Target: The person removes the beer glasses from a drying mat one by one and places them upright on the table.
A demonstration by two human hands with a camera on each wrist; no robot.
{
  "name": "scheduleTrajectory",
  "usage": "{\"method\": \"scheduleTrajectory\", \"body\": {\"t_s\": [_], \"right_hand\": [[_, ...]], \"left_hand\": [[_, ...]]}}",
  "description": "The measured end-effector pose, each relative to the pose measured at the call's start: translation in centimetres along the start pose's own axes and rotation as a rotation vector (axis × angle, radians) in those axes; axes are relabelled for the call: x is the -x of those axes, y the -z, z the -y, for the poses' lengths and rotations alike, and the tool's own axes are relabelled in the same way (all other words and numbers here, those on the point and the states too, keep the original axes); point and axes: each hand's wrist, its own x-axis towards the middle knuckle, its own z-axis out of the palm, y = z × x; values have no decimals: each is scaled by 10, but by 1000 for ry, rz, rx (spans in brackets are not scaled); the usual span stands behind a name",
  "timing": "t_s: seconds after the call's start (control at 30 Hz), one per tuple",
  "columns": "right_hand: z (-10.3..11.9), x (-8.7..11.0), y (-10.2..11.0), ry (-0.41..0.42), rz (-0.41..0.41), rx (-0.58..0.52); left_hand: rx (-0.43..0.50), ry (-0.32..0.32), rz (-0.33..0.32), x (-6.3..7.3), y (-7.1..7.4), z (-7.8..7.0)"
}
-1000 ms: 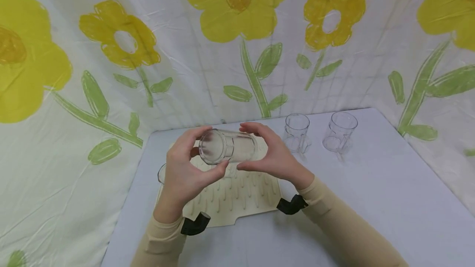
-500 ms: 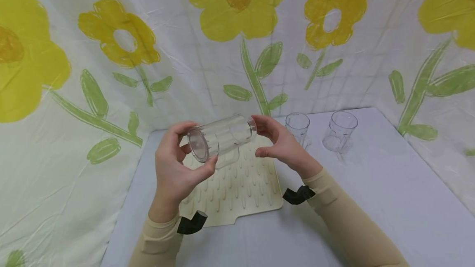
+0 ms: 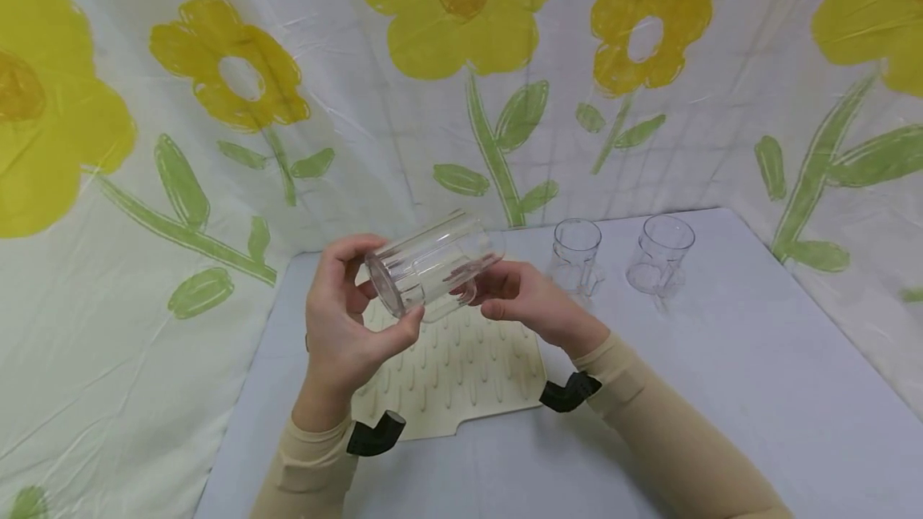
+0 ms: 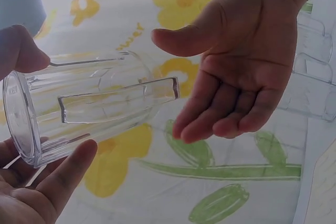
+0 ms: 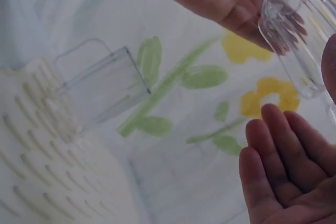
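Item: clear mug (image 3: pixel 433 251), held in the air over the far part of the cream mat (image 3: pixel 461 375) as seen from the head; tilted, mouth toward 2 o'clock, base toward 8 o'clock, handle (image 4: pixel 118 100) on the lower side toward 5 o'clock

Risk, foremost: could slip from left hand (image 3: pixel 349 327), given smooth walls, a hold at the base end alone and much unsupported length beyond; might then drop onto the mat, perhaps roll off

Risk, second: could bump mouth or handle against right hand (image 3: pixel 544 307), near at 4 o'clock, through a hasty turn of the wrist

Risk, lesser: could clip first standing mug (image 3: pixel 576 251) or second standing mug (image 3: pixel 659 251), both at 3 o'clock on the tabletop (image 3: pixel 721 391), through a wide outward sweep

Pose, left: grasping the mug's base end, thumb on the near side, fingers toward the far side; left forearm (image 3: pixel 310 463) in from 7 o'clock

Pose, right: released, fingers loosely extended, apparently apart from the mug in the left wrist view; right forearm (image 3: pixel 671 423) in from 5 o'clock
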Motion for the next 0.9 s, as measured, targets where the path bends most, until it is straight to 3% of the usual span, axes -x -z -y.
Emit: {"method": "scheduleTrajectory", "body": {"t_s": [0.27, 0.5, 0.77, 0.9], "right_hand": [[-4, 5, -2, 108, 57, -149], [12, 3, -2, 153, 70, -253], [49, 36, 11, 87, -52, -70], [67, 68, 26, 90, -138, 41]], "left_hand": [[116, 3, 29, 0, -9, 3], [138, -9, 66, 3, -3, 1], [16, 40, 115, 3, 2, -5], [27, -7, 126, -1, 6, -6]]}}
